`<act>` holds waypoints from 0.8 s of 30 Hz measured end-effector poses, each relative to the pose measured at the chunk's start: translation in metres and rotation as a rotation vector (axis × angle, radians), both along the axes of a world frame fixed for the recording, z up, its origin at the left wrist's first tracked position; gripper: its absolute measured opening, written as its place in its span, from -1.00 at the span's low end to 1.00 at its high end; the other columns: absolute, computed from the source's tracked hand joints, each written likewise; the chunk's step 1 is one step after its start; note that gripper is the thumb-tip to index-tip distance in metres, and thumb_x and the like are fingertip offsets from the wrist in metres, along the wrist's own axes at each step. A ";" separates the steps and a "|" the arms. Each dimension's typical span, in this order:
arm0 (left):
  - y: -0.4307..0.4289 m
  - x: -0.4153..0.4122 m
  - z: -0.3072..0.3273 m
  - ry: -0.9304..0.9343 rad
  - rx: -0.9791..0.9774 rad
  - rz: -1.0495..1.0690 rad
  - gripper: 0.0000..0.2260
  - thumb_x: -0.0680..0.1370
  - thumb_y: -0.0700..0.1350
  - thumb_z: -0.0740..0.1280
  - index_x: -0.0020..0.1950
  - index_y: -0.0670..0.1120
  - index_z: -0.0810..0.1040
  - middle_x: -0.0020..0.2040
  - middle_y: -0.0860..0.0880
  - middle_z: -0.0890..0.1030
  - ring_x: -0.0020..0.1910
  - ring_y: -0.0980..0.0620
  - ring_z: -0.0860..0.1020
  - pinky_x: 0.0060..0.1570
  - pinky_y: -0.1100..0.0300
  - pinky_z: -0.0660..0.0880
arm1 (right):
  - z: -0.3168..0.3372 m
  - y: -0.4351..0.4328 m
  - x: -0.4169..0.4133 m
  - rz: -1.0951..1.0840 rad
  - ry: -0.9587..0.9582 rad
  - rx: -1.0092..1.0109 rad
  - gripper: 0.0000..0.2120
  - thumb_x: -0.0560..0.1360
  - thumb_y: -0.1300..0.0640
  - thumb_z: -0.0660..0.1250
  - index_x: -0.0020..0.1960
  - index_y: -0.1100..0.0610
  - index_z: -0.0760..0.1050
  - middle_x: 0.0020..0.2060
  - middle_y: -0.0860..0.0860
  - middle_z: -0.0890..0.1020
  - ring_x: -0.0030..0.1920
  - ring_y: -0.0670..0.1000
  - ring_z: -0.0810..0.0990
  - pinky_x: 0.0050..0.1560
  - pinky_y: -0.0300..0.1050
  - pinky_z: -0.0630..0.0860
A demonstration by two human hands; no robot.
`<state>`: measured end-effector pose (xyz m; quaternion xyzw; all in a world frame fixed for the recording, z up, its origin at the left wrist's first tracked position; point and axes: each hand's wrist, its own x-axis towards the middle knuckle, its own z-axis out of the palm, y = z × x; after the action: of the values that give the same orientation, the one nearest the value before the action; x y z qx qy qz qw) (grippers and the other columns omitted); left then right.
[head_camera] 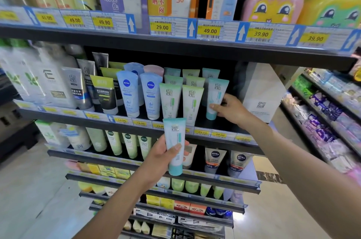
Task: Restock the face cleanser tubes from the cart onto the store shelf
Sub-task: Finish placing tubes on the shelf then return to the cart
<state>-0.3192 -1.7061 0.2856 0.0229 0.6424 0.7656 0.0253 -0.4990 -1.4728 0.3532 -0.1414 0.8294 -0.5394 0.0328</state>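
left grip (162, 157): bare, short thumbnail | right grip (232, 110): bare | forearms (293, 156): both bare up to the frame edge

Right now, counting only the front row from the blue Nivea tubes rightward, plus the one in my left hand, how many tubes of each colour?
Blue Nivea tubes: 2
Green-trimmed tubes: 2
Teal tubes: 2, the front teal tube pinched by the right hand, the spare teal tube held by the left hand
Total: 6

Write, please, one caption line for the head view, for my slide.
Left hand holds a teal-capped cleanser tube while the right hand grips a matching tube on the shelf.
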 end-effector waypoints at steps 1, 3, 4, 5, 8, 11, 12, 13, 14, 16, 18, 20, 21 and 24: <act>0.001 0.000 0.000 0.002 0.000 -0.002 -0.77 0.69 -0.20 0.27 0.34 -0.11 0.48 0.14 -0.06 0.69 0.05 -0.09 0.65 0.07 -0.01 0.57 | -0.001 0.000 0.000 -0.003 -0.004 -0.001 -0.66 0.58 0.20 0.42 0.32 0.02 0.48 0.24 0.01 0.63 0.20 0.01 0.63 0.18 0.07 0.63; 0.002 0.000 -0.001 0.000 -0.002 -0.002 -0.78 0.69 -0.20 0.26 0.33 -0.10 0.49 0.13 -0.06 0.69 0.06 -0.09 0.65 0.08 -0.03 0.57 | -0.002 0.000 0.000 -0.003 -0.004 -0.004 -0.66 0.57 0.21 0.42 0.32 0.03 0.48 0.24 0.02 0.63 0.20 0.01 0.63 0.19 0.09 0.63; 0.003 0.000 -0.001 -0.001 -0.001 -0.003 -0.80 0.69 -0.20 0.26 0.31 -0.08 0.52 0.13 -0.06 0.69 0.06 -0.09 0.65 0.10 -0.06 0.57 | -0.002 0.000 0.000 -0.003 -0.003 -0.003 -0.65 0.57 0.21 0.42 0.32 0.04 0.48 0.25 0.03 0.63 0.20 0.02 0.63 0.19 0.09 0.63; 0.004 0.000 -0.001 0.000 -0.002 -0.006 -0.81 0.69 -0.20 0.26 0.28 -0.04 0.55 0.11 -0.07 0.69 0.06 -0.10 0.65 0.12 -0.10 0.58 | -0.002 -0.001 0.000 -0.003 0.000 0.001 -0.65 0.57 0.21 0.42 0.33 0.06 0.48 0.25 0.04 0.63 0.21 0.02 0.63 0.20 0.10 0.63; 0.006 0.002 -0.001 0.003 -0.008 -0.015 -0.81 0.70 -0.20 0.25 0.22 0.00 0.60 0.08 -0.08 0.69 0.04 -0.12 0.62 0.15 -0.13 0.58 | -0.001 -0.002 0.001 -0.005 0.005 0.020 -0.62 0.57 0.19 0.42 0.37 0.10 0.47 0.26 0.03 0.62 0.22 0.02 0.62 0.20 0.11 0.63; 0.008 0.003 0.000 0.001 0.004 -0.010 -0.81 0.69 -0.22 0.25 0.29 -0.11 0.53 0.11 -0.06 0.69 0.05 -0.10 0.63 0.10 -0.06 0.58 | -0.001 -0.003 0.002 -0.005 0.006 0.032 -0.61 0.57 0.19 0.43 0.38 0.10 0.47 0.28 0.03 0.62 0.23 0.02 0.62 0.21 0.10 0.62; 0.008 0.003 0.000 0.004 0.000 -0.009 -0.81 0.69 -0.22 0.26 0.29 -0.12 0.53 0.11 -0.06 0.68 0.05 -0.10 0.63 0.10 -0.07 0.58 | 0.000 -0.003 0.002 -0.005 0.009 0.036 -0.61 0.57 0.19 0.42 0.38 0.10 0.47 0.28 0.04 0.62 0.23 0.02 0.62 0.21 0.09 0.62; 0.008 0.004 0.001 0.008 -0.004 -0.008 -0.81 0.69 -0.22 0.26 0.29 -0.12 0.53 0.12 -0.07 0.68 0.05 -0.10 0.63 0.11 -0.07 0.58 | 0.000 -0.004 0.002 -0.003 0.013 0.037 -0.60 0.57 0.19 0.42 0.38 0.11 0.46 0.28 0.04 0.61 0.23 0.02 0.62 0.21 0.09 0.62; 0.007 0.005 0.001 0.010 -0.006 -0.007 -0.81 0.69 -0.22 0.26 0.30 -0.12 0.52 0.12 -0.07 0.69 0.04 -0.09 0.63 0.11 -0.07 0.58 | 0.000 -0.004 0.002 -0.003 0.011 0.037 -0.60 0.58 0.19 0.42 0.38 0.11 0.46 0.28 0.05 0.61 0.23 0.02 0.61 0.20 0.09 0.63; 0.007 0.007 0.003 0.010 -0.010 -0.010 -0.80 0.69 -0.22 0.25 0.31 -0.13 0.51 0.11 -0.06 0.69 0.03 -0.08 0.64 0.09 -0.04 0.59 | 0.001 -0.004 0.004 0.000 0.011 0.039 -0.61 0.57 0.19 0.43 0.38 0.11 0.46 0.27 0.04 0.62 0.24 0.02 0.61 0.21 0.09 0.62; 0.007 0.007 0.005 0.013 -0.021 -0.018 -0.78 0.69 -0.22 0.25 0.33 -0.13 0.49 0.11 -0.06 0.69 0.03 -0.06 0.65 0.06 0.01 0.59 | 0.002 -0.003 0.006 -0.012 0.020 0.066 -0.59 0.55 0.17 0.45 0.37 0.09 0.47 0.26 0.02 0.62 0.23 0.00 0.60 0.24 0.08 0.60; 0.009 0.007 0.008 0.018 -0.030 -0.030 -0.77 0.69 -0.20 0.26 0.35 -0.11 0.49 0.12 -0.05 0.70 0.03 -0.05 0.66 0.06 0.03 0.59 | 0.004 0.000 0.009 -0.034 0.028 0.097 -0.57 0.53 0.14 0.48 0.35 0.09 0.46 0.25 0.00 0.61 0.22 -0.02 0.59 0.25 -0.01 0.55; 0.010 0.006 0.010 0.022 -0.032 -0.037 -0.77 0.69 -0.20 0.26 0.35 -0.10 0.49 0.13 -0.04 0.70 0.04 -0.04 0.66 0.06 0.03 0.59 | 0.005 0.002 0.011 -0.044 0.025 0.099 -0.57 0.52 0.14 0.49 0.34 0.10 0.45 0.23 -0.01 0.61 0.21 -0.02 0.58 0.21 -0.08 0.53; 0.016 0.005 0.013 0.033 -0.038 -0.066 -0.78 0.69 -0.19 0.26 0.34 -0.09 0.50 0.13 -0.02 0.70 0.05 -0.02 0.67 0.07 0.05 0.60 | 0.011 0.012 0.021 -0.064 0.017 0.101 -0.52 0.50 0.13 0.52 0.35 0.11 0.43 0.18 -0.02 0.58 0.19 -0.02 0.57 0.07 -0.26 0.48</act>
<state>-0.3146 -1.6904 0.2990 0.0561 0.6559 0.7517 0.0402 -0.4778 -1.4608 0.3638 -0.1175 0.8600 -0.4964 0.0154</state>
